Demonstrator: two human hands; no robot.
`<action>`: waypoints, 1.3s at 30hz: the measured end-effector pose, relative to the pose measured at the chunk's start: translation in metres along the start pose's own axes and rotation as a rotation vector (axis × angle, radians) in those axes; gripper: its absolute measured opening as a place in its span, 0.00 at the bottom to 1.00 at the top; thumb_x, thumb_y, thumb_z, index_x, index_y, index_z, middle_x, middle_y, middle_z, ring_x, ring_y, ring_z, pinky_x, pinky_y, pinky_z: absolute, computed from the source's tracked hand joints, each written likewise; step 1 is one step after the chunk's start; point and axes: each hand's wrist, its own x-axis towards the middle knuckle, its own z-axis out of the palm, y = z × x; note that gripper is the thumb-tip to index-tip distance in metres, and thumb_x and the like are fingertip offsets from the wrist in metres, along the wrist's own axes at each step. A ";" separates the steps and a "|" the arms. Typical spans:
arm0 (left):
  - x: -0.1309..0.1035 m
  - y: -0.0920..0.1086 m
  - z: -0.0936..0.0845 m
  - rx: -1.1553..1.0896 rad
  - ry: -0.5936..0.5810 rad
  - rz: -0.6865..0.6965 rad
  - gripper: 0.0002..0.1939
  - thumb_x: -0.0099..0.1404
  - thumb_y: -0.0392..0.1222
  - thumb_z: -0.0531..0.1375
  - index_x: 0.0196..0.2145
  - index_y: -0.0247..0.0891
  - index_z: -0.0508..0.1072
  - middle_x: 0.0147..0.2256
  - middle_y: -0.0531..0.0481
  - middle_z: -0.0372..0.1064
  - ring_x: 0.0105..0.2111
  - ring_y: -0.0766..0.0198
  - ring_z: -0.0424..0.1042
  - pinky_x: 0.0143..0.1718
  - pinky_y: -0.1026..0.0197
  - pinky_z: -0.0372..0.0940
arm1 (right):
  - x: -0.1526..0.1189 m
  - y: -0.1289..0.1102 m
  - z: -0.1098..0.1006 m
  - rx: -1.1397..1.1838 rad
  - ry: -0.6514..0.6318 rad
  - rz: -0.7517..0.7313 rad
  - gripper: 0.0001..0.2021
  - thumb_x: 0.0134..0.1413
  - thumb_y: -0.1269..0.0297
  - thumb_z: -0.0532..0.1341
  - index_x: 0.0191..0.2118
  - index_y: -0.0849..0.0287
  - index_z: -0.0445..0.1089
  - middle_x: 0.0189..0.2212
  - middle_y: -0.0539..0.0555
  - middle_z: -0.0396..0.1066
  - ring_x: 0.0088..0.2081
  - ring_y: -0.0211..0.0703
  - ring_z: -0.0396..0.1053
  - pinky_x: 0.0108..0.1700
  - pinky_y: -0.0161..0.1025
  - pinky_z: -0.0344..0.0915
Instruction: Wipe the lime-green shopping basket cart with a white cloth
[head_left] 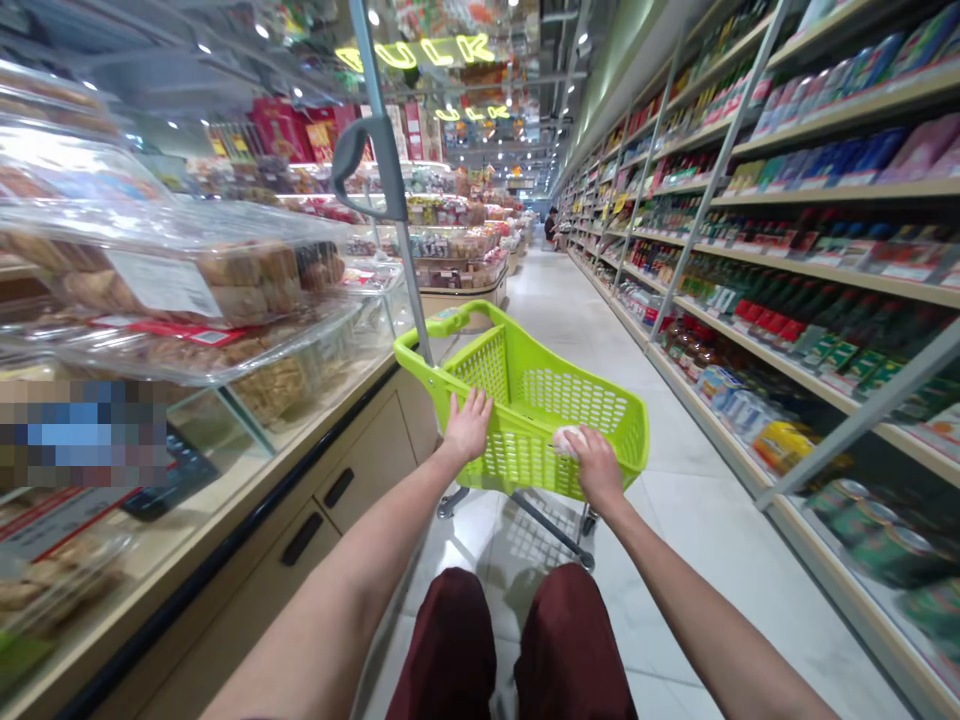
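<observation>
A lime-green plastic shopping cart basket [516, 458] with perforated walls stands in front of my knees on a wheeled metal frame. My left hand [468, 428] lies on the near side wall, towards its handle end, fingers stretched out and slightly apart. Farther right along the same side, my right hand [598, 468] is closed around a crumpled white cloth [568, 440], pressed at the top edge of the wall. Whether it is fabric or tissue I cannot tell. A divider splits the basket into two compartments. From its left end rises a metal pole with a grey hook-shaped grip [367, 170].
Stacked clear packs of baked goods [247, 270] fill the counter on the left, above cabinets with black handles [301, 538]. Tall shelves [825, 290] of bottles and cans line the right. A person [551, 228] is far down the tiled aisle [540, 285].
</observation>
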 end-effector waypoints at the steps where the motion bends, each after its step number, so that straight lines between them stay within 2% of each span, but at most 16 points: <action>1: -0.001 -0.002 -0.001 0.001 0.002 0.013 0.35 0.53 0.34 0.50 0.59 0.33 0.48 0.62 0.43 0.40 0.61 0.54 0.35 0.57 0.39 0.31 | -0.001 -0.002 0.000 0.001 0.016 0.038 0.25 0.47 0.81 0.49 0.51 0.55 0.64 0.52 0.59 0.59 0.53 0.50 0.53 0.52 0.47 0.54; 3: -0.002 -0.010 -0.005 0.017 0.023 -0.003 0.34 0.54 0.35 0.49 0.60 0.33 0.47 0.62 0.43 0.39 0.61 0.54 0.35 0.58 0.39 0.30 | 0.002 -0.018 0.005 0.024 0.065 0.104 0.25 0.46 0.80 0.49 0.52 0.58 0.63 0.53 0.60 0.58 0.54 0.51 0.51 0.53 0.48 0.52; 6: -0.003 -0.028 -0.014 0.066 0.000 -0.068 0.34 0.55 0.35 0.48 0.60 0.30 0.46 0.62 0.42 0.37 0.61 0.53 0.34 0.57 0.37 0.29 | 0.020 -0.064 0.016 0.111 0.111 0.134 0.26 0.47 0.79 0.49 0.54 0.60 0.60 0.55 0.60 0.55 0.57 0.51 0.47 0.55 0.49 0.48; 8: -0.002 -0.037 -0.019 0.096 -0.054 -0.060 0.35 0.54 0.35 0.48 0.60 0.30 0.46 0.62 0.43 0.37 0.61 0.52 0.35 0.57 0.36 0.30 | 0.038 -0.094 0.022 0.172 0.097 0.138 0.27 0.46 0.80 0.48 0.54 0.58 0.61 0.55 0.58 0.55 0.57 0.50 0.47 0.56 0.49 0.47; 10: -0.002 -0.043 -0.024 0.104 -0.084 -0.039 0.35 0.54 0.36 0.49 0.60 0.30 0.47 0.62 0.43 0.37 0.61 0.51 0.35 0.56 0.36 0.30 | 0.055 -0.113 0.024 0.215 0.060 0.122 0.27 0.47 0.80 0.48 0.53 0.56 0.61 0.55 0.57 0.55 0.57 0.50 0.48 0.56 0.48 0.48; 12: -0.003 -0.047 -0.026 0.090 -0.086 -0.037 0.35 0.53 0.37 0.50 0.60 0.31 0.47 0.62 0.43 0.38 0.61 0.51 0.35 0.56 0.36 0.31 | 0.064 -0.118 0.024 0.219 0.012 0.074 0.26 0.49 0.79 0.48 0.53 0.54 0.61 0.55 0.56 0.55 0.56 0.50 0.49 0.55 0.46 0.49; 16: -0.006 -0.061 -0.026 0.035 -0.034 -0.028 0.36 0.53 0.40 0.51 0.60 0.32 0.47 0.62 0.43 0.39 0.61 0.51 0.34 0.57 0.38 0.29 | 0.060 -0.099 0.023 0.154 -0.036 -0.017 0.22 0.53 0.75 0.49 0.52 0.52 0.62 0.54 0.56 0.57 0.55 0.49 0.52 0.54 0.45 0.52; 19: -0.009 -0.078 -0.023 0.015 0.016 -0.119 0.35 0.55 0.39 0.50 0.60 0.30 0.46 0.62 0.41 0.37 0.61 0.52 0.34 0.57 0.39 0.28 | 0.054 -0.090 0.028 0.179 0.044 0.009 0.22 0.52 0.75 0.48 0.52 0.54 0.63 0.53 0.56 0.58 0.54 0.49 0.52 0.53 0.46 0.53; 21: -0.010 -0.086 -0.020 0.008 0.016 -0.139 0.35 0.55 0.38 0.49 0.60 0.30 0.45 0.62 0.42 0.36 0.61 0.52 0.35 0.58 0.40 0.28 | 0.060 -0.098 0.033 0.232 0.106 0.039 0.23 0.50 0.76 0.49 0.51 0.56 0.63 0.52 0.57 0.59 0.53 0.49 0.53 0.54 0.47 0.53; 25: -0.011 -0.089 -0.021 -0.029 0.006 -0.113 0.37 0.53 0.39 0.51 0.59 0.29 0.46 0.62 0.42 0.38 0.61 0.51 0.35 0.58 0.39 0.28 | 0.099 -0.148 0.043 0.338 0.119 0.010 0.25 0.47 0.79 0.47 0.51 0.57 0.63 0.51 0.56 0.60 0.52 0.48 0.54 0.54 0.45 0.54; 28: -0.010 -0.093 -0.027 -0.111 0.023 -0.102 0.37 0.52 0.38 0.50 0.60 0.30 0.45 0.61 0.42 0.42 0.61 0.54 0.39 0.58 0.40 0.31 | 0.134 -0.194 0.043 0.343 0.069 -0.030 0.22 0.52 0.76 0.47 0.53 0.59 0.61 0.53 0.58 0.58 0.54 0.48 0.53 0.54 0.45 0.54; 30: -0.011 -0.101 -0.029 -0.193 0.052 -0.108 0.38 0.52 0.36 0.49 0.60 0.29 0.41 0.60 0.42 0.47 0.60 0.57 0.43 0.59 0.43 0.35 | 0.147 -0.212 0.041 0.311 0.039 -0.062 0.20 0.55 0.74 0.48 0.54 0.60 0.60 0.54 0.59 0.57 0.56 0.50 0.50 0.55 0.46 0.53; 32: -0.016 -0.111 -0.027 -0.243 0.099 -0.127 0.39 0.52 0.35 0.48 0.60 0.27 0.38 0.59 0.42 0.48 0.59 0.60 0.45 0.59 0.46 0.38 | 0.148 -0.214 0.040 0.277 0.029 -0.139 0.19 0.56 0.72 0.49 0.54 0.58 0.60 0.56 0.58 0.54 0.58 0.50 0.47 0.56 0.47 0.52; 34: -0.025 -0.120 -0.020 -0.244 0.139 -0.173 0.39 0.52 0.35 0.48 0.60 0.27 0.38 0.60 0.42 0.46 0.60 0.59 0.43 0.59 0.47 0.40 | 0.138 -0.201 0.039 0.249 0.033 -0.235 0.20 0.56 0.73 0.50 0.53 0.55 0.60 0.57 0.56 0.52 0.59 0.49 0.45 0.57 0.47 0.51; 37: -0.044 -0.123 0.003 -0.216 0.126 -0.260 0.39 0.51 0.36 0.49 0.60 0.27 0.40 0.61 0.41 0.41 0.61 0.56 0.39 0.59 0.45 0.41 | 0.119 -0.173 0.040 0.220 0.047 -0.303 0.20 0.55 0.75 0.50 0.52 0.54 0.61 0.58 0.54 0.52 0.60 0.46 0.42 0.57 0.47 0.51; 39: -0.057 -0.116 0.022 -0.208 0.080 -0.293 0.39 0.52 0.36 0.50 0.60 0.27 0.40 0.61 0.41 0.39 0.61 0.56 0.37 0.58 0.45 0.41 | 0.116 -0.166 0.038 0.213 0.077 -0.336 0.19 0.56 0.75 0.50 0.52 0.55 0.61 0.58 0.54 0.51 0.61 0.45 0.39 0.58 0.47 0.50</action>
